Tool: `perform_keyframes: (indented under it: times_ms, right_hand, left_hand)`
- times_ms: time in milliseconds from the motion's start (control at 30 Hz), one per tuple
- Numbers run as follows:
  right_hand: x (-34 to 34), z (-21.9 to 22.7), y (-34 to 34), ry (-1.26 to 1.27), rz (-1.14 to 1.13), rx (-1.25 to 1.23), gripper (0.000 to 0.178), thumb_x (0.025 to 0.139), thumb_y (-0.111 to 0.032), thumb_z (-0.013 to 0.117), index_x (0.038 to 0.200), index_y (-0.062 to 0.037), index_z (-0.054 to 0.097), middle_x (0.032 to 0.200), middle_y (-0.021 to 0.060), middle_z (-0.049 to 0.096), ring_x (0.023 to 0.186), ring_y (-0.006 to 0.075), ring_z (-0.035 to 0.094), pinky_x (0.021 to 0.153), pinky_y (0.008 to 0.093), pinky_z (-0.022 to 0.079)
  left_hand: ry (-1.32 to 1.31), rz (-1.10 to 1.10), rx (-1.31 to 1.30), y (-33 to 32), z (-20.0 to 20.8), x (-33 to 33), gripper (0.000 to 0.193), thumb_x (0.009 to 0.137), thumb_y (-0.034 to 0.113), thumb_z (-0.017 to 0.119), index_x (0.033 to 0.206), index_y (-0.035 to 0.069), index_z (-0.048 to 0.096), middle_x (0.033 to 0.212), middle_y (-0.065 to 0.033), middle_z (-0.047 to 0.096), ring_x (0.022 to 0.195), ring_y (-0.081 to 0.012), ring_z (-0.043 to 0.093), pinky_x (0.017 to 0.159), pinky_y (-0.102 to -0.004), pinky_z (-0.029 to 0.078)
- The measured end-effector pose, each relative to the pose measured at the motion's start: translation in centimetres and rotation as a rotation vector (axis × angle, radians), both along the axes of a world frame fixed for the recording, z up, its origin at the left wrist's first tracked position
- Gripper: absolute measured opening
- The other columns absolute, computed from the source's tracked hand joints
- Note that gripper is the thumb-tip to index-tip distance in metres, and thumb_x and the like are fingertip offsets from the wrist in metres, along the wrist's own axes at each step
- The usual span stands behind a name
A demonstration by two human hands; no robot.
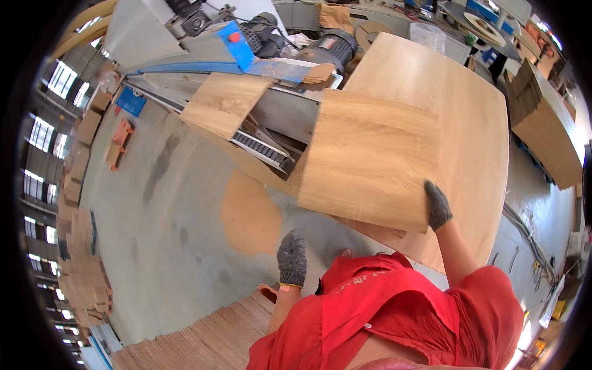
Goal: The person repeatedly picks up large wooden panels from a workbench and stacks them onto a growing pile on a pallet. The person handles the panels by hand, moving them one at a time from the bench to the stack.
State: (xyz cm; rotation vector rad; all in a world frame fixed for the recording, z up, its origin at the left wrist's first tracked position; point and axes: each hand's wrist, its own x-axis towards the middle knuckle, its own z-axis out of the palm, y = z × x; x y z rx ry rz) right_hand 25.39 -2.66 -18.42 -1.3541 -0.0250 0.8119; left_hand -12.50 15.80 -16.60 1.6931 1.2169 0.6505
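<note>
My right hand (438, 206), in a grey glove, grips the right edge of a square wood-grain panel (370, 160). That panel lies over the left part of a large pale wood-grain board (472, 135), and its far left corner reaches toward the machine. My left hand (291, 259), also gloved, is apart from the panel, above the floor, with fingers stretched out and nothing in them. Another wood-grain panel (225, 103) rests on the machine (290, 111), left of a gap where a ribbed conveyor track (262, 150) shows.
A stack of wood-grain boards (197, 336) stands at the lower left, close to my left arm. Sawdust (250, 213) covers a floor patch below the machine. A motor (333, 48) sits behind the panel. More stacked boards (546, 123) stand at right, near floor cables (530, 237).
</note>
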Motion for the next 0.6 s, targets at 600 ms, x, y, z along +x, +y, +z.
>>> perform_keyframes:
  times_ms: [600]
  right_hand:
    - [-1.0, 10.2, 13.8, -0.737, 0.436, -0.270, 0.081, 0.086, -0.038, 0.064, 0.143, 0.0039, 0.024, 0.127, 0.0201, 0.052, 0.112, 0.0281, 0.053, 0.096, 0.0372, 0.042]
  left_hand:
    - [-0.273, 0.314, -0.310, -1.1, -4.7, -7.8, 0.033, 0.093, 0.021, 0.055, 0.114, -0.005, 0.058, 0.113, -0.0142, 0.062, 0.103, -0.0227, 0.058, 0.092, -0.0339, 0.045]
